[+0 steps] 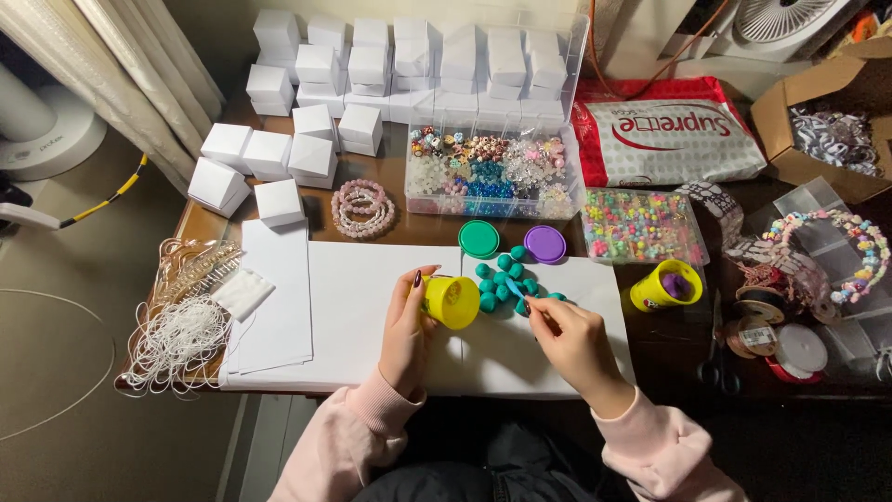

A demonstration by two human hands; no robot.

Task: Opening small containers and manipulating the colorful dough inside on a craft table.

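Teal balls loose on white paper; rolling is the likely risk.

Wooden surface [409, 177] crowded: white boxes [316, 84] far, bead trays [492, 172] mid, carpet left. Left hand [406, 335] wrapped round a tilted yellow tub [452, 301]. Right hand [571, 339] pinched shut on a small tool, I think, touching the teal balls [506, 279]. A nudge could scatter them off the near edge.

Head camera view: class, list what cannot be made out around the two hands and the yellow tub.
- Inside of the yellow tub: tilted, too small to see into; the left hand covers its side.
- Whatever the right hand pinches: hidden by its fingertips, among the teal balls.
- Cardboard box: cut off by the right edge.
- Beads in the clear organiser: too small to tell apart.
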